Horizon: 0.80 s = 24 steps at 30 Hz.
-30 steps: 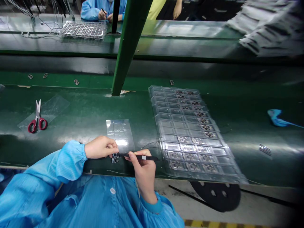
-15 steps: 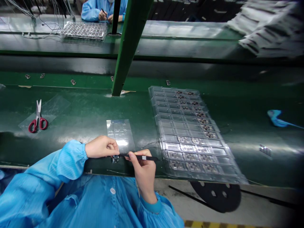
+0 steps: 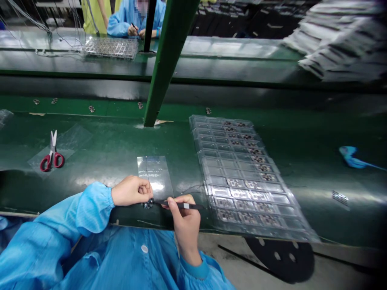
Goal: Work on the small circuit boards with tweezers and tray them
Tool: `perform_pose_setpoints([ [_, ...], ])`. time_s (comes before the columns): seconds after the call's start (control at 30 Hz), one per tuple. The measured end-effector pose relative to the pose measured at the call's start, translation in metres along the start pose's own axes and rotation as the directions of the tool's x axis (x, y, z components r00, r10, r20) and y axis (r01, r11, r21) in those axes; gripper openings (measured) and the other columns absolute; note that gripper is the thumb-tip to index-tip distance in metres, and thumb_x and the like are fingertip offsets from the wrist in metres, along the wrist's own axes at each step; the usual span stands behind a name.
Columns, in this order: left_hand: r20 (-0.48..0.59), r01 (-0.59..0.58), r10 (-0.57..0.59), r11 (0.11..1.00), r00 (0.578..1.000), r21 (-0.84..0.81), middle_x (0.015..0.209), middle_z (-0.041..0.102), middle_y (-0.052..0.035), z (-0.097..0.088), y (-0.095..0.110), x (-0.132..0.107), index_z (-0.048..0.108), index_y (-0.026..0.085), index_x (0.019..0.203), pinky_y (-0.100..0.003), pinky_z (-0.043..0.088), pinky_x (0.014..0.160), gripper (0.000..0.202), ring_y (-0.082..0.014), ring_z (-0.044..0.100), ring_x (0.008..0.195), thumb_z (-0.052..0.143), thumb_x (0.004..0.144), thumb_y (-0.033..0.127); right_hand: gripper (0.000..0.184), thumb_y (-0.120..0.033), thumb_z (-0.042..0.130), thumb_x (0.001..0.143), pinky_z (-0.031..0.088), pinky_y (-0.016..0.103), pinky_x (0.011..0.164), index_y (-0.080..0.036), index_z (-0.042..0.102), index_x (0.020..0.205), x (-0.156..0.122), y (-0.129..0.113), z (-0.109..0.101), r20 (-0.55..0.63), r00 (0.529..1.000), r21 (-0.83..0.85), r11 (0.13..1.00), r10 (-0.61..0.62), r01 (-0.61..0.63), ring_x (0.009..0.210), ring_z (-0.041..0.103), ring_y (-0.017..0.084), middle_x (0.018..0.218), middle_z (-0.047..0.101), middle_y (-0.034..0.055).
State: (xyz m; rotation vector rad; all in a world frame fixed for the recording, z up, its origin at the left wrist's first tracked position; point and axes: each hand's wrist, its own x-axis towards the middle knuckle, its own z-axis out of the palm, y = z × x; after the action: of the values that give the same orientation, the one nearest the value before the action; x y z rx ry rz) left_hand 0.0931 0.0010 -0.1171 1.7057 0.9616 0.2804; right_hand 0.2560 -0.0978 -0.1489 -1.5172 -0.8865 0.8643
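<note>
My left hand (image 3: 133,191) is closed in a pinch at the upper edge of a small circuit board (image 3: 148,204) near the bench's front edge. From those fingertips a thin dark wire (image 3: 146,167) runs up across a clear plastic sheet (image 3: 159,171). In my right hand (image 3: 185,215) is a pair of black tweezers (image 3: 193,206), held almost level. Their tips point left and meet the board beside my left fingertips; the exact contact is too small to make out.
Right of my hands lies a clear compartment tray (image 3: 216,161) with several boards in it. Red-handled scissors (image 3: 52,155) rest on plastic film at left. A green post (image 3: 166,60) rises behind. Several small parts (image 3: 91,108) line the far ledge. Across the bench, a person (image 3: 127,20) works.
The camera view has tilted up slightly, so the scene sits lower, and someone in yellow now shows at the back. Both hands keep nearly the same pose at the board.
</note>
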Motion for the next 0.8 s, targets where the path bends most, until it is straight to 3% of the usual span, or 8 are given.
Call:
perform_pose_setpoints([
  [0.1,-0.025,-0.009,0.009,1.000,1.000,-0.014,0.060,0.062,0.0021,0.000,0.000,-0.001,0.065,0.013,0.070,-0.017,0.044,0.058,0.005,-0.0094,0.057,0.057,0.060,0.070,0.014,0.030,-0.047,0.060,0.084,0.054,0.028,0.058,-0.017,0.058,0.078,-0.002,0.001,-0.003,-0.010,1.000,0.004,1.000,-0.004,0.004,0.058,0.066,0.018,0.066,0.064,0.0022],
  [0.2,-0.046,-0.030,0.030,1.000,0.998,-0.007,0.061,0.064,0.0020,0.000,0.002,-0.003,0.066,0.013,0.072,-0.017,0.045,0.058,0.006,-0.0097,0.058,0.059,0.061,0.071,0.015,0.032,-0.044,0.050,0.091,0.057,0.032,0.067,-0.016,0.062,0.102,-0.004,-0.001,-0.001,0.097,0.995,-0.016,1.000,-0.004,0.006,0.070,0.069,0.021,0.081,0.071,0.0084],
  [0.33,-0.067,-0.048,0.050,0.999,0.997,0.024,0.062,0.065,0.0013,0.001,0.004,-0.006,0.066,0.013,0.073,-0.016,0.045,0.058,0.007,-0.0099,0.059,0.058,0.061,0.074,0.018,0.025,-0.036,0.062,0.084,0.056,0.032,0.079,-0.019,0.061,0.103,-0.004,-0.008,0.007,0.271,0.962,-0.042,0.999,-0.019,0.032,0.087,0.069,0.022,0.096,0.071,0.0088],
  [0.47,-0.057,-0.077,0.082,0.993,0.995,0.086,0.065,0.068,0.0000,-0.002,0.005,-0.008,0.068,0.014,0.076,-0.017,0.046,0.059,0.010,-0.0114,0.063,0.061,0.061,0.078,0.021,0.022,-0.034,0.069,0.077,0.057,0.030,0.073,-0.019,0.060,0.091,0.002,-0.012,0.015,0.219,0.975,-0.017,0.999,0.037,-0.034,0.079,0.069,0.021,0.084,0.070,0.0060],
  [0.63,0.031,-0.145,0.142,0.983,0.989,0.113,0.080,0.074,-0.0018,-0.006,0.006,-0.011,0.067,0.016,0.089,-0.018,0.048,0.067,0.011,-0.0136,0.069,0.074,0.060,0.080,0.016,0.019,-0.029,0.067,0.075,0.055,0.027,0.067,-0.019,0.057,0.087,0.003,-0.016,0.018,0.182,0.983,-0.039,0.999,-0.006,0.013,0.070,0.067,0.018,0.075,0.068,0.0033],
  [0.73,0.019,-0.133,0.132,0.988,0.991,0.077,0.082,0.074,-0.0015,-0.007,0.002,-0.011,0.063,0.018,0.093,-0.020,0.049,0.069,0.013,-0.0146,0.069,0.077,0.060,0.080,0.015,0.019,-0.029,0.068,0.075,0.055,0.026,0.066,-0.019,0.057,0.087,0.003,-0.019,0.020,0.165,0.986,-0.014,1.000,-0.013,0.016,0.071,0.067,0.018,0.077,0.067,0.0032],
  [0.8,0.005,-0.081,0.082,0.996,0.997,-0.025,0.080,0.074,-0.0013,-0.007,-0.001,-0.009,0.059,0.018,0.095,-0.021,0.050,0.069,0.016,-0.0153,0.070,0.075,0.061,0.080,0.016,0.023,-0.030,0.070,0.075,0.055,0.028,0.068,-0.019,0.057,0.090,0.004,-0.019,0.020,0.178,0.983,0.048,0.998,0.040,-0.049,0.072,0.067,0.018,0.077,0.068,0.0033],
])
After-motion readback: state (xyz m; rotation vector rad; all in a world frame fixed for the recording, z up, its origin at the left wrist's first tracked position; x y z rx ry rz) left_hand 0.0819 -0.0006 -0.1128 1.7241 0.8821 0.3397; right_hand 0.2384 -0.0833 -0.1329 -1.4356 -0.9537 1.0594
